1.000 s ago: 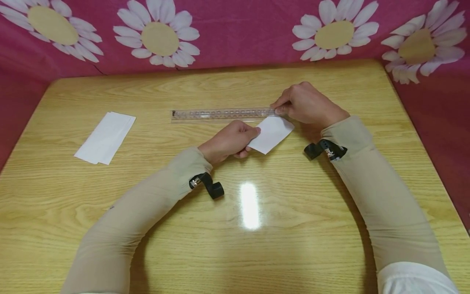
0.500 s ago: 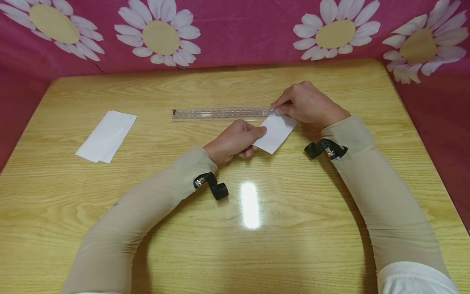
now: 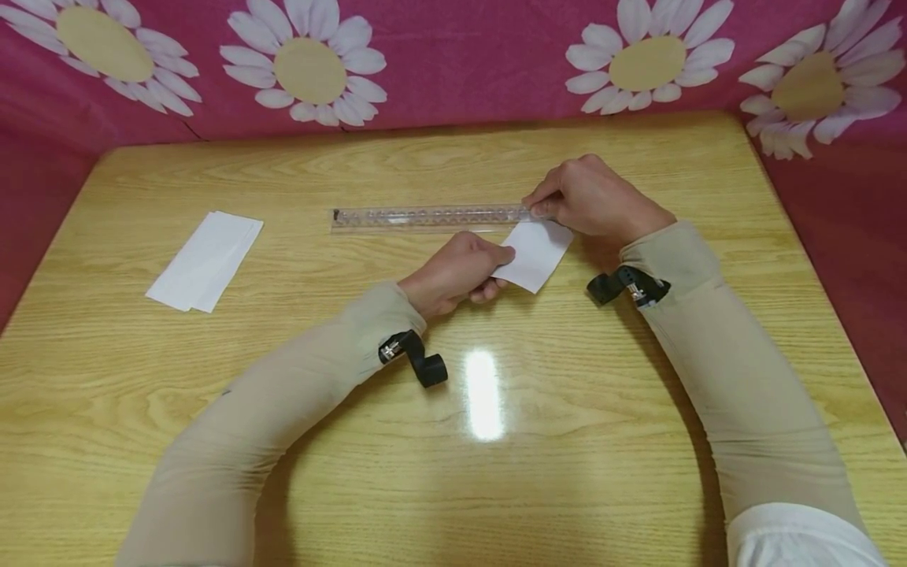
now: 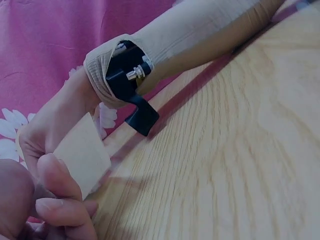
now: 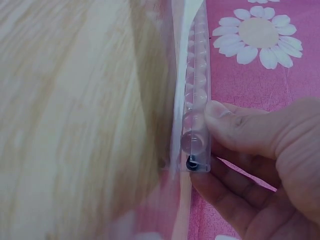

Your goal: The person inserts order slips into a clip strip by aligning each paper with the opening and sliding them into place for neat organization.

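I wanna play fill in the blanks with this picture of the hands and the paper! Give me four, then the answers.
1. The left hand holds a small white sheet made of ____.
2. In the head view, the right hand grips the clear strip at its ____ end.
3. In the head view, the loose sheets lie on the table's ____ side.
4. Each printed flower has a ____ centre.

Missing words: paper; right; left; yellow.

The paper [image 3: 536, 260] is white, as are the sheets [image 3: 205, 261]. The case [image 3: 432, 217] is clear, black at one end. Yellowish-brown wood grain streaks the table [image 3: 567, 441]. The cloth [image 3: 475, 63] is magenta, patterned with white, yellow-centred daisies [image 3: 310, 71]. The sleeves [image 3: 290, 386] are beige, the straps [image 3: 431, 368] black.
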Demonstrator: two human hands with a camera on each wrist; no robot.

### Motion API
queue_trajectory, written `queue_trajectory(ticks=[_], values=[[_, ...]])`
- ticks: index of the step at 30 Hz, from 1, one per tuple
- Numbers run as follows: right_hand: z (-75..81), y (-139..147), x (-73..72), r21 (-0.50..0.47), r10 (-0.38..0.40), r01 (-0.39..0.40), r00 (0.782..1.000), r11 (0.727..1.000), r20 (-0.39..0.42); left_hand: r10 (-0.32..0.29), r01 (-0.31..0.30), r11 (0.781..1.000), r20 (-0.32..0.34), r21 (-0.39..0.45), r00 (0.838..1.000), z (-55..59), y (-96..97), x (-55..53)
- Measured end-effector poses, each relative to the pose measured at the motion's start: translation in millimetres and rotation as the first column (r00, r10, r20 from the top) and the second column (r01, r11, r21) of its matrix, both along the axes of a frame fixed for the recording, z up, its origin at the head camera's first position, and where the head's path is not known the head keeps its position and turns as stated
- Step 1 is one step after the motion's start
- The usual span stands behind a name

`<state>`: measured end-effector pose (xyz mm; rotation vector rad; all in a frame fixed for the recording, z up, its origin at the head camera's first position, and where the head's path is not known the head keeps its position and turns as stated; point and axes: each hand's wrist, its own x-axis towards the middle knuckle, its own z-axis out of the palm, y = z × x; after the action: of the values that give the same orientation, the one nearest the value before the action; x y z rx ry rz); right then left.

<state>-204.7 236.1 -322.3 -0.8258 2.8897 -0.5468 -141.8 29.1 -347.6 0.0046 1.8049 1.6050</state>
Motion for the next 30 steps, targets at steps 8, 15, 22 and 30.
queue_trajectory(ticks=[8,15,22,30], values=[[0.0,0,-0.2,-0.003,0.005,-0.005,1.000,1.000,-0.006,0.043,-0.047,0.998,0.075,0.049,0.996,0.2,6.9,2.0],[0.1,1,-0.8,0.001,0.008,-0.008,1.000,1.000,-0.004,0.070,-0.081,0.993,0.121,0.082,0.990,-2.3,13.3,1.0],[-0.3,0,-1.2,-0.005,0.014,-0.014,1.000,1.000,-0.016,0.086,-0.100,0.990,0.135,0.099,0.987,-2.4,20.6,2.3],[-0.9,0,-1.3,-0.002,0.001,-0.001,1.000,1.000,-0.005,0.111,-0.125,0.985,0.118,0.116,0.987,-3.8,31.6,6.7]])
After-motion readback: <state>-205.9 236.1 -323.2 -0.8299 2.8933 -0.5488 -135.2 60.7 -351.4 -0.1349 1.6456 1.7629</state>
